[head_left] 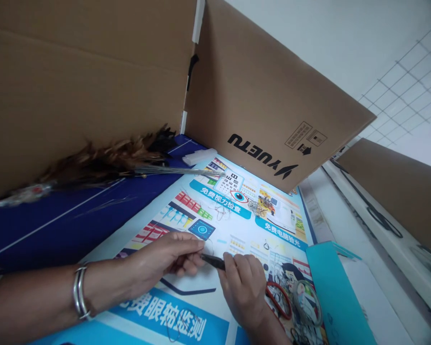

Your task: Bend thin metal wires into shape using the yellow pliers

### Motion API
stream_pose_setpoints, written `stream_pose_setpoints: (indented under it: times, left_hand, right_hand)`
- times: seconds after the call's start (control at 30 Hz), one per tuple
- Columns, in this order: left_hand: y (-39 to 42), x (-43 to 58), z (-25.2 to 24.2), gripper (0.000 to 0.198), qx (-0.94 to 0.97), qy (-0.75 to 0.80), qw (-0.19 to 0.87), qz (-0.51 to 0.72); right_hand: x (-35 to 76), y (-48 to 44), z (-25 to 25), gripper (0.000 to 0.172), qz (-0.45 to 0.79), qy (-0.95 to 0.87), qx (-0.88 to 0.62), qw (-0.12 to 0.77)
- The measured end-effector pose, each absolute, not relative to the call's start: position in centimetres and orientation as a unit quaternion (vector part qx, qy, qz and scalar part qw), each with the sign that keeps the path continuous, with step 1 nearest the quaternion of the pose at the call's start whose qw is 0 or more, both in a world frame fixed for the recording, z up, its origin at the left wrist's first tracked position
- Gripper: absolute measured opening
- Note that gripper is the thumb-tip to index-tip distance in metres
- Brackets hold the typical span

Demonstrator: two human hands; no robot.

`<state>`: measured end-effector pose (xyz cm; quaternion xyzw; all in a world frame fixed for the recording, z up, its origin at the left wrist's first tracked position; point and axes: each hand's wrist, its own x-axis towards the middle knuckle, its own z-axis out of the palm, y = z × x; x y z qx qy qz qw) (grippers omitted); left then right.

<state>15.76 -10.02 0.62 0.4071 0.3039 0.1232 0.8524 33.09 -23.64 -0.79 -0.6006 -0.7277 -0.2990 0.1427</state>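
My right hand [243, 283] is closed around a dark tool with a tapered nose, which looks like a pair of pliers [214, 262]; its handles are hidden in my palm. The nose points left and meets the fingertips of my left hand [181, 254]. Thumb and fingers of that hand are pinched together at the tip of the tool. A thin wire [211, 243] curves up beside the pinch, and the fingers hide where it ends. Both hands are just above a printed poster sheet [215, 239] that covers the work surface.
Red-handled scissors [290, 310] and a roll of clear tape [319, 314] lie near my right wrist. A teal box [335, 292] stands further right. Brown feathers [111, 158] and a bundle of thin wires [179, 170] lie at the back left. Cardboard walls [244, 86] rise behind.
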Motion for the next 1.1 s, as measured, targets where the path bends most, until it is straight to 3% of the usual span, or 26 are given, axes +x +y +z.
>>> stream_pose_setpoints:
  times: [1.1]
  left_hand:
    - [-9.01,15.64,0.54,0.031,0.471,0.295,0.827,0.085]
  right_hand:
    - [33.64,-23.97,-0.44,0.031,-0.301,-0.752,-0.577,0.106]
